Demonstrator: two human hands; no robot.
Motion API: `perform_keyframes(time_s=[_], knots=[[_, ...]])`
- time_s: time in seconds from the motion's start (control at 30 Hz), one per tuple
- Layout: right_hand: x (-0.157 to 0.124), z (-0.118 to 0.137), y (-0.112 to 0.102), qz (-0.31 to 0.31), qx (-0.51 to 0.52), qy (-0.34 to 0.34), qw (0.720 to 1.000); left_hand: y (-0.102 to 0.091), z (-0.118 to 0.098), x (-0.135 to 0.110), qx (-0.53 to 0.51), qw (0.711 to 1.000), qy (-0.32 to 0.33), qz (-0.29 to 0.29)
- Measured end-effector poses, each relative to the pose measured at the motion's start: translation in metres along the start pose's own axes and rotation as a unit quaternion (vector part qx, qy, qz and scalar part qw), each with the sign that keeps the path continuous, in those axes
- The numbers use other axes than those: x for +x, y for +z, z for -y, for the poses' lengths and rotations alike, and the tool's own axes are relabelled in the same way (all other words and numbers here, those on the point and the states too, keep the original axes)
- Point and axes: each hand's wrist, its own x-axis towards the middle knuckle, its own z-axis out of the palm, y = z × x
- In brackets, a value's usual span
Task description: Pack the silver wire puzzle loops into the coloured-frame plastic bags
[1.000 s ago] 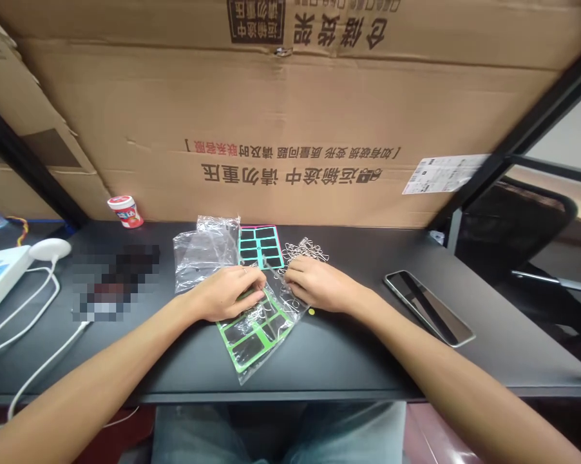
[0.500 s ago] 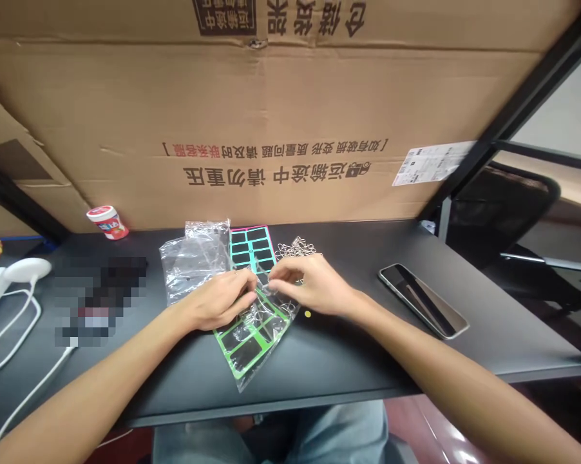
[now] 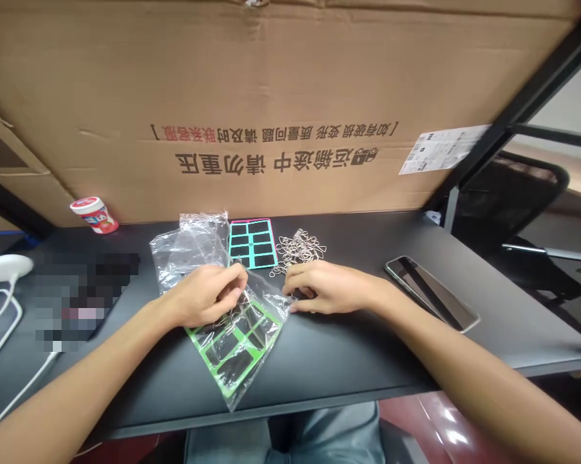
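Your left hand (image 3: pixel 207 293) pinches the upper edge of a clear, wrinkled plastic bag (image 3: pixel 277 303), and your right hand (image 3: pixel 326 287) grips its right corner. The shiny bag slants between and below your hands, over the desk. Just beyond your right hand lies a metal clip pile (image 3: pixel 300 248); a phone (image 3: pixel 430 293) sits to its right. Loose clear plastic (image 3: pixel 194 248) lies just past your left hand, beside a teal-framed card (image 3: pixel 252 245). Inside the bag is a green-framed card (image 3: pixel 242 338) with dark panels.
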Motion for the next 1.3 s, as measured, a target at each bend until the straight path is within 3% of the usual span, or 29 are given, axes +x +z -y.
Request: perform_keyframes(time_s=[0.23, 0.53, 0.63, 0.77, 0.87, 0.97, 1.07, 1.2, 1.3], knots=[[-0.002, -0.006, 0.0, -0.006, 0.006, 0.019, 1.0, 0.002, -0.012, 0.0, 0.001, 1.0, -0.007, 0.007], [0.0, -0.012, -0.006, -0.124, 0.005, 0.043, 0.991, 0.004, -0.017, -0.001, -0.004, 1.0, -0.02, 0.001], [0.001, -0.014, -0.004, -0.194, 0.071, 0.075, 0.975, 0.007, -0.017, -0.001, -0.016, 1.0, -0.021, -0.006], [0.006, -0.008, 0.009, -0.271, 0.227, 0.104, 0.93, 0.012, -0.021, 0.001, -0.003, 1.0, 0.002, -0.02], [0.011, 0.007, 0.02, -0.288, 0.204, 0.083, 0.932, 0.015, -0.025, 0.003, 0.005, 1.0, 0.012, -0.022], [0.014, 0.021, 0.026, -0.239, 0.1, 0.024, 0.966, 0.014, -0.027, 0.004, 0.005, 0.999, 0.016, -0.029], [0.012, 0.021, 0.022, -0.172, 0.091, -0.035, 0.98, 0.012, -0.026, 0.003, 0.014, 0.999, 0.02, -0.04], [0.003, 0.0, 0.006, -0.209, 0.052, 0.003, 0.976, 0.01, -0.023, 0.002, 0.03, 0.998, 0.021, -0.044], [-0.005, -0.016, -0.005, -0.121, -0.012, 0.027, 0.992, 0.01, -0.021, 0.002, 0.037, 0.998, 0.029, -0.038]])
